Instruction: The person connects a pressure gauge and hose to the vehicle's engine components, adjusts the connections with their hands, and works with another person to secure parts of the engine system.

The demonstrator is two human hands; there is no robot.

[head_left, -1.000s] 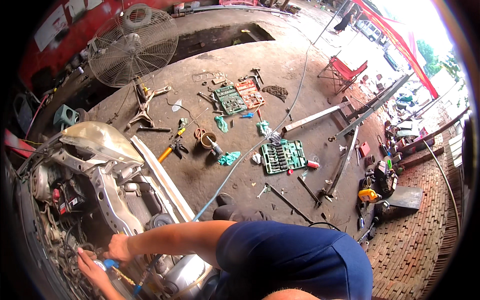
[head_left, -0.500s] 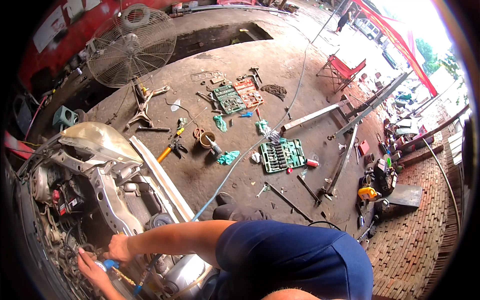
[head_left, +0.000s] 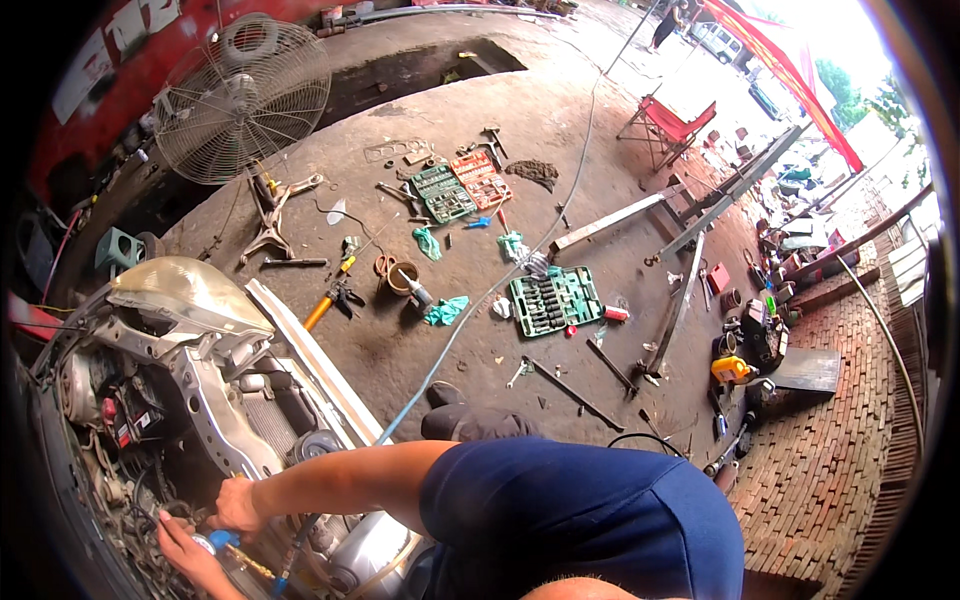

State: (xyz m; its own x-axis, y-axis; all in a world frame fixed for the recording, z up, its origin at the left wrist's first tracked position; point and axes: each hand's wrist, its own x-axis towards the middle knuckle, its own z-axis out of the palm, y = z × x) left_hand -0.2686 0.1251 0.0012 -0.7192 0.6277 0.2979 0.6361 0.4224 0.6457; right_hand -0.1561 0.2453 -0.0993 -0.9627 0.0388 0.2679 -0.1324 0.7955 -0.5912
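Observation:
At the lower left, both of my hands are inside the open engine bay of a car (head_left: 205, 400). My right hand (head_left: 238, 507) reaches across from the right with its fingers curled closed; what they grip is hidden. Just below and left of it, my left hand (head_left: 188, 552) has its fingers bent together beside a thin black hose (head_left: 140, 492), and I cannot make out what is in them. Between the hands sits a small round gauge (head_left: 204, 543) with a blue fitting (head_left: 222, 539). A brass-coloured piece (head_left: 252, 565) runs from it toward a blue hose connector (head_left: 281, 582).
A blue air hose (head_left: 440, 362) crosses the concrete floor. Green socket cases (head_left: 557, 302), an orange-handled tool (head_left: 318, 313), a brown pot (head_left: 403, 278) and long bars (head_left: 577, 393) lie about. A large fan (head_left: 243, 100) and a red folding chair (head_left: 668, 125) stand farther off.
The view has shifted slightly, so the floor items sit a little farther left. Both hands stay at nearly the same spot in the engine bay, beside the gauge.

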